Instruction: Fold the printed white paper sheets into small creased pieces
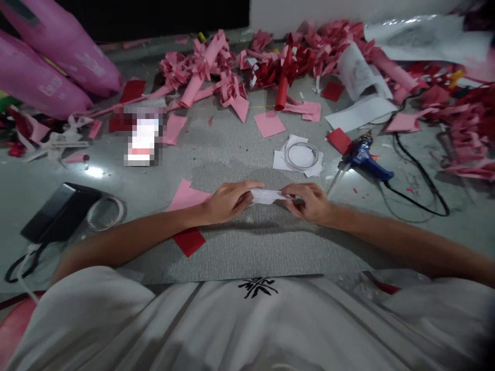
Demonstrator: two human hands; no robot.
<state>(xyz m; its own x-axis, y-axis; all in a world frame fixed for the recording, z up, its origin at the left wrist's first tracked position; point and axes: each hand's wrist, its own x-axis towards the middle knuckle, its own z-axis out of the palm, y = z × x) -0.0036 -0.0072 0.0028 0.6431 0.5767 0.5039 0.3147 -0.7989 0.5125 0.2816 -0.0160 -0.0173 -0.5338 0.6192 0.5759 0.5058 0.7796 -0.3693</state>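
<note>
Paper (266, 196), small and white, is held just above the grey mat (251, 247), between both hands. Left hand (226, 202) pinches its left end, fingers curled, knuckles up; right hand (311, 202) pinches the right end likewise. Both forearms angle inward, low over the mat.

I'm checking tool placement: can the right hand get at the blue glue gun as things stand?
Probably yes. The right hand shares the white paper strip with the left hand, so it must let go, but the glue gun lies close by with nothing between.
</note>
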